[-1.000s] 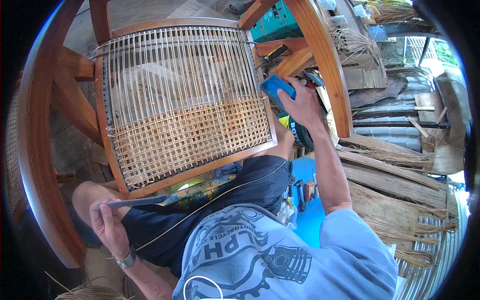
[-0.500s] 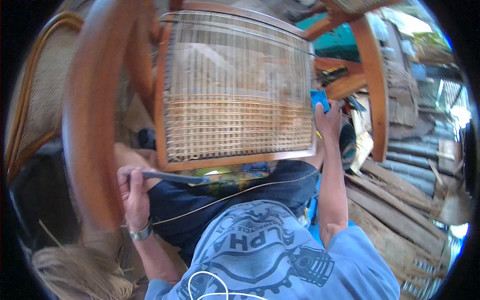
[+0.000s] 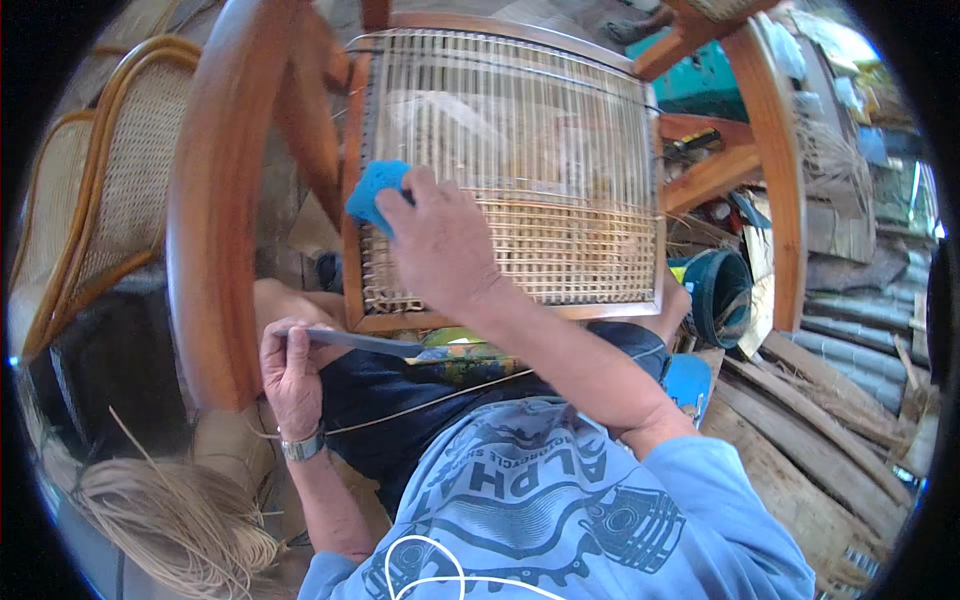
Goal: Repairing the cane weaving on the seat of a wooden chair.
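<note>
A wooden chair frame (image 3: 345,310) stands before me, its cane panel (image 3: 570,245) woven in the near half, with bare lengthwise strands in the far half. My right hand (image 3: 445,240) is closed on a blue sponge (image 3: 374,195) at the panel's left edge, by the upper border of the weave. My left hand (image 3: 290,375) grips one end of a flat, dark grey bar (image 3: 370,344), held level over my lap just short of the frame. A long pale cane strand (image 3: 440,412) runs across my dark shorts.
A thick wooden chair leg (image 3: 225,220) rises close on the left, another (image 3: 768,180) on the right. Cane-backed chairs (image 3: 135,150) stand far left, above a bundle of loose cane (image 3: 180,510). To the right are a dark bucket (image 3: 720,295) and wooden planks (image 3: 810,430).
My right hand has carried the sponge from the panel's right edge across to its left edge. My left hand still holds the grey bar. The whole view has shifted slightly.
</note>
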`<action>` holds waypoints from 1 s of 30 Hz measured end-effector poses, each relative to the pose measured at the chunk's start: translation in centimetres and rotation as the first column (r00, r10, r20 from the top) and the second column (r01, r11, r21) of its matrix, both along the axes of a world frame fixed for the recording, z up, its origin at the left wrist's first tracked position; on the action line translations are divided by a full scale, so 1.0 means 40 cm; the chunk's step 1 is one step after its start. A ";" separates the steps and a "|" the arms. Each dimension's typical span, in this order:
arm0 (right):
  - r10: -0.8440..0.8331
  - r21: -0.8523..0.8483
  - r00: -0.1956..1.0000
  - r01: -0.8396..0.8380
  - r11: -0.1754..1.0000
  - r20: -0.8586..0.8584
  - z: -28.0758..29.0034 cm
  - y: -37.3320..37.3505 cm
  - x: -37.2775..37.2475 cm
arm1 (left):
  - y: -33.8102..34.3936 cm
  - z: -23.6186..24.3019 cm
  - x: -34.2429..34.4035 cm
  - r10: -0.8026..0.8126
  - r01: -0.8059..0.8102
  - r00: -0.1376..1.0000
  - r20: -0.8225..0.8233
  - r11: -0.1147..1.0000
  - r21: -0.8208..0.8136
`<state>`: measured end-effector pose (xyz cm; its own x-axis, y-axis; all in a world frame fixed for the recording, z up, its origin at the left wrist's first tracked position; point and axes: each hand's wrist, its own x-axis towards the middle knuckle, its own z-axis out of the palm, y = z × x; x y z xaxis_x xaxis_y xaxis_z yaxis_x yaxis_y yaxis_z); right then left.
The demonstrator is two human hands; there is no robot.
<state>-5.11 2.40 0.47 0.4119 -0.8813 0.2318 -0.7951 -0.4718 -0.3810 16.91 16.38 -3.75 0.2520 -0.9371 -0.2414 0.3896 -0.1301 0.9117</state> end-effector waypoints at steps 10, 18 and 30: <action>-0.487 0.100 0.870 0.479 0.872 0.078 0.077 0.171 -0.586 | -0.030 0.072 -0.041 0.055 -0.044 0.991 -0.125 0.995 0.087; -0.076 0.167 0.862 -0.011 0.986 0.502 -0.027 0.126 -0.388 | -0.064 0.171 -0.204 -0.188 0.173 0.954 -0.233 0.981 -0.087; -0.386 0.212 0.869 0.332 0.919 0.309 -0.032 -0.096 -0.621 | 0.021 0.159 -0.158 0.117 -0.077 0.973 -0.197 0.977 0.199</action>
<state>-29.97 -1.43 -0.82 -0.0195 -0.9876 0.1555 -0.7088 -0.0960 -0.6989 10.60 17.23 2.62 0.2656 -0.8432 -0.4674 0.5857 -0.2440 0.7730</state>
